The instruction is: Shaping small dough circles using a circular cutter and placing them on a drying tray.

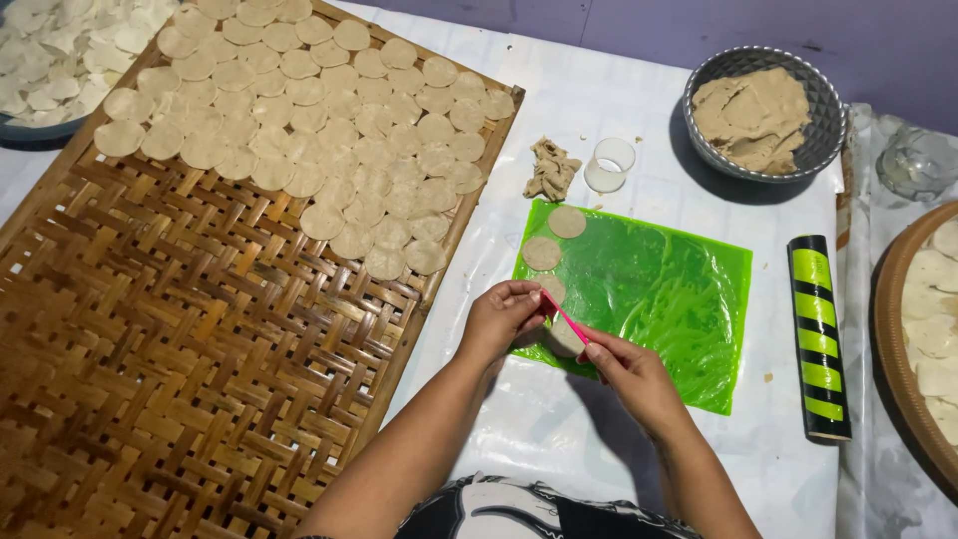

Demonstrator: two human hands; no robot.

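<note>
Your left hand [502,317] pinches a thin dough disc [565,335] at the green plastic sheet's [659,289] near-left edge; your right hand [631,374] grips a pink scraper [562,315] under it. Disc's thin (looks soft), so lifting w/ a steep angle could tear it.

The right hand [631,371] hides part of a dough disc [565,337]; the right-edge tray [891,329] is cut off.
</note>
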